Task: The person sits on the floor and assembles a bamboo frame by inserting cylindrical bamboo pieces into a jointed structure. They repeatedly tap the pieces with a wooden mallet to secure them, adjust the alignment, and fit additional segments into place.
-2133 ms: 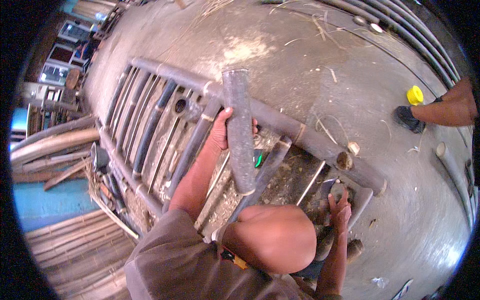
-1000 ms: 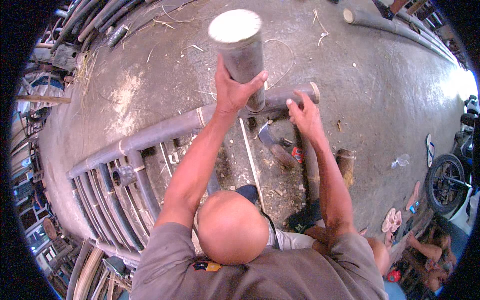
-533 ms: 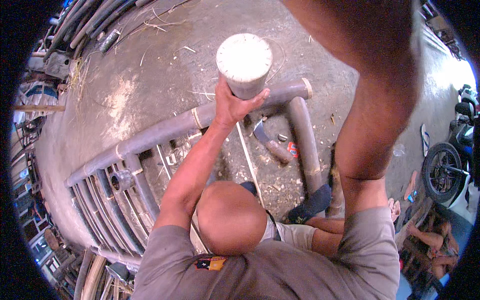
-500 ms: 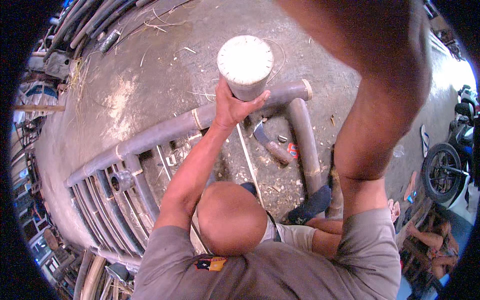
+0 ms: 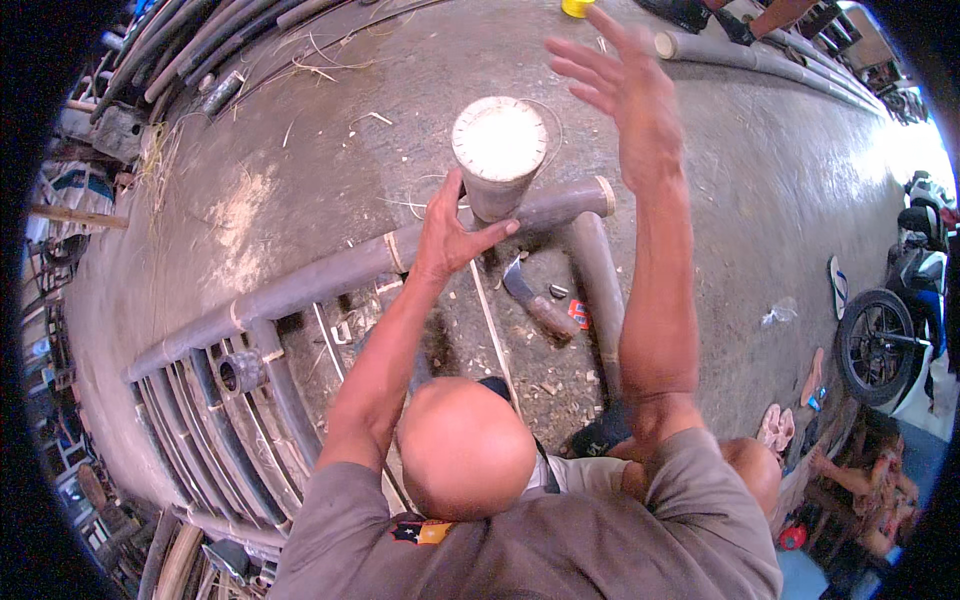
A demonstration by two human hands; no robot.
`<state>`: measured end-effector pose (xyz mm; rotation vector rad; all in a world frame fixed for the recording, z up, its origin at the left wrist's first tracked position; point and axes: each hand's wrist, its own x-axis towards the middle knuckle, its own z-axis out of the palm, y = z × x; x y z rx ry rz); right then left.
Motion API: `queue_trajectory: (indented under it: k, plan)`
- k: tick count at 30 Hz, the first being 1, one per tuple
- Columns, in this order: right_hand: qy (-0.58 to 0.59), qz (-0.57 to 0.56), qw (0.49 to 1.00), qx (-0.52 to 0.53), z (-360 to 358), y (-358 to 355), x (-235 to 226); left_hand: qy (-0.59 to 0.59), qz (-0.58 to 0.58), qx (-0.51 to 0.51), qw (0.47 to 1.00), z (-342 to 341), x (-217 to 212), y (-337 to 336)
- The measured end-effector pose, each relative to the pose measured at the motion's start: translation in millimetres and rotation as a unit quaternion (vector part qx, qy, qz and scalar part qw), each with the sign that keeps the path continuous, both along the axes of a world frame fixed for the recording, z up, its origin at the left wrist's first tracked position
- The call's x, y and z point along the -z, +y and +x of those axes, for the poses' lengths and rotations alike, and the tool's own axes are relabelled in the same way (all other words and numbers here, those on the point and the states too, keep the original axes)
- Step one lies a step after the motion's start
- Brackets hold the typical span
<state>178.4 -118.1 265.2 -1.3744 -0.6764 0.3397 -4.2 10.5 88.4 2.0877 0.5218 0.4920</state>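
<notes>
Head view: a stout grey-brown cylinder [image 5: 499,158], its flat, pale upper face ringed with short dark ticks, is seen over a smooth, pale-banded bamboo pole [image 5: 320,272], toward its right end. The left hand [image 5: 446,236] forms a wide, curved grip about the cylinder's near side, though whether it clasps cannot be told; the raised right hand [image 5: 640,100] has its fingers spread wide.

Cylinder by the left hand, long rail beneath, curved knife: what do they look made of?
Cylinder: bamboo or wood; matte grey-brown side, pale cut end. Rail: likely bamboo; smooth, slight sheen, pale rings. Knife: apparently metal blade, grey sheen; handle perhaps wood, dull brown.
</notes>
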Motion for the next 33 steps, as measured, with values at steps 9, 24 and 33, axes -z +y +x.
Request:
queue_trajectory:
  k: [9,24,33]
  plan:
    - [-0.080,-0.061,0.986,-0.135,-94.3,76.0,28.6,-0.162,-0.166,-0.129,0.964,-21.3,38.7,-1.6]
    - [-0.299,-0.580,0.745,-0.138,-157.8,-172.2,323.0,0.477,0.042,-0.303,0.824,-279.3,5.1,-8.6]
    - [0.157,-0.342,0.926,-0.031,-147.9,-156.1,282.0,0.459,0.107,-0.338,0.815,-354.0,40.2,-83.2]
